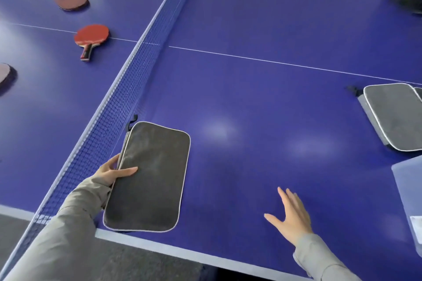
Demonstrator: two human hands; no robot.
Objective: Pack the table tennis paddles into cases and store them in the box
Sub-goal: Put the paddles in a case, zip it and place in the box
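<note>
Left hand [112, 172] grip clamped on grey case [148, 178] flat on worktop [262, 102] beside net [127, 89]; right hand [291, 214] released, hovering; 3 paddles, nearest [91, 36], beyond net; box [408, 198] right; next likely fetch 1.

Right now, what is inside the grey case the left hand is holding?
Cannot tell: the grey case lies flat and closed in the left hand, so its contents are covered. Three paddles lie across the net, including a red one.
</note>
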